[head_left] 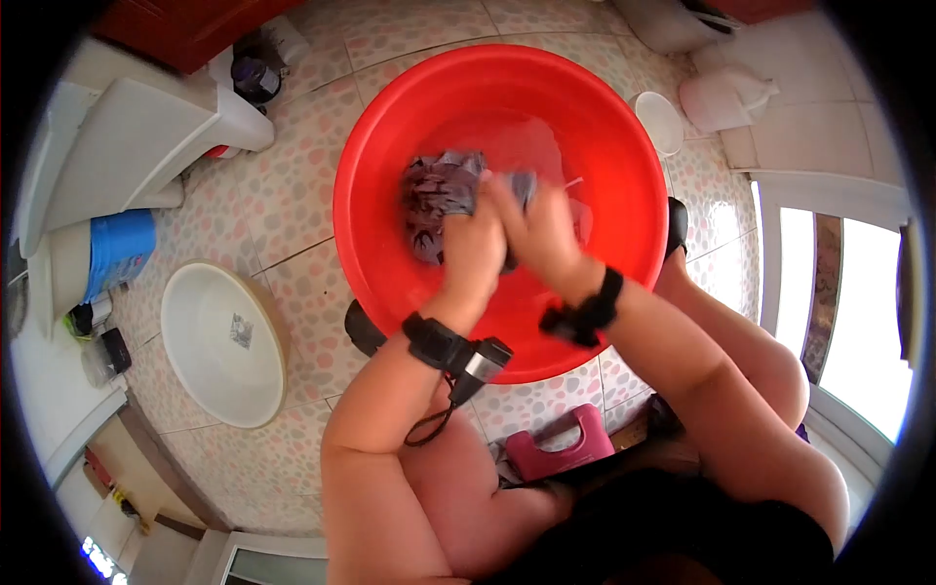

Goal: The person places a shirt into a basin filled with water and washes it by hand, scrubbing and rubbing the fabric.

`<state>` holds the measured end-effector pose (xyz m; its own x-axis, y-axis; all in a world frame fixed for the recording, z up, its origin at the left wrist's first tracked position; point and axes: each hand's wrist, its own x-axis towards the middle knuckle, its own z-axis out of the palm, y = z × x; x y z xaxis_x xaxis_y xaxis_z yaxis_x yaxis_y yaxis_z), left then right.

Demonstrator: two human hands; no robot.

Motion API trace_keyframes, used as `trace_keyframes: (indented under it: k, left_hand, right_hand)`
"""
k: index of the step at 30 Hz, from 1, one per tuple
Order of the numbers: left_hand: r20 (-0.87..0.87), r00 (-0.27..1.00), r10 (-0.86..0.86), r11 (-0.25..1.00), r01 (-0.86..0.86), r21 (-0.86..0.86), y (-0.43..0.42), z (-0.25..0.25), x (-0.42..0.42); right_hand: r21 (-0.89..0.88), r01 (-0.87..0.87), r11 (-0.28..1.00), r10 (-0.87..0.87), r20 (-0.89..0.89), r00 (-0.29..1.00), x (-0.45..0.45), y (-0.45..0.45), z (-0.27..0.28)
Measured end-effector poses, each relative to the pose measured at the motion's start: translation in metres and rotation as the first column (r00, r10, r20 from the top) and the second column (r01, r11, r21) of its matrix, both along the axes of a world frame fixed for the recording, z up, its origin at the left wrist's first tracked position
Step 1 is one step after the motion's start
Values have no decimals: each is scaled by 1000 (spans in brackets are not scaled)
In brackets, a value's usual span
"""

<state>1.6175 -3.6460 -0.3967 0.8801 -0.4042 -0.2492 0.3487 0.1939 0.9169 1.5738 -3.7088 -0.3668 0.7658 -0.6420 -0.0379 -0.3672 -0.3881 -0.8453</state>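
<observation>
A large red basin (361, 224) stands on the floor in front of me, with some water in its bottom. A bunched grey cloth (434, 200) with a dark print is held up inside it, its exact kind not clear. My left hand (475, 244) is closed around the cloth near its middle. My right hand (546, 234), slightly blurred, is pressed against the left one and grips the cloth's right end. Most of the fingers are hidden by the cloth and by the hands themselves. Black straps sit on both wrists.
A whitish round basin (205, 341) stands on the tiled floor at left, near a blue bucket (122, 249). Beyond the red basin's right rim are a small white bowl (660, 124) and a pale pink jug (721, 100). A pink plastic stool (561, 447) is close to my legs.
</observation>
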Motion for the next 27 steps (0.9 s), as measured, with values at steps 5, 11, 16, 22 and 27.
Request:
trace_keyframes:
  k: [5, 11, 16, 22, 27]
  left_hand:
    - [-374, 890, -263, 940, 324, 110, 10, 27, 40]
    - [-139, 975, -172, 946, 203, 253, 0, 16, 22]
    - [-17, 1000, 11, 971, -6, 240, -3, 6, 6]
    - [-369, 913, -171, 965, 231, 124, 8, 4, 29]
    - [-257, 955, -149, 944, 215, 250, 4, 12, 33]
  right_hand:
    - [-162, 40, 986, -17, 144, 989, 7, 14, -1]
    - [-179, 28, 984, -47, -104, 993, 17, -3, 11]
    - [-259, -52, 965, 28, -97, 995, 21, -11, 5]
    - [-96, -30, 995, 25, -44, 999, 11, 10, 4]
    - [-85, 41, 996, -57, -202, 978, 19, 2, 17]
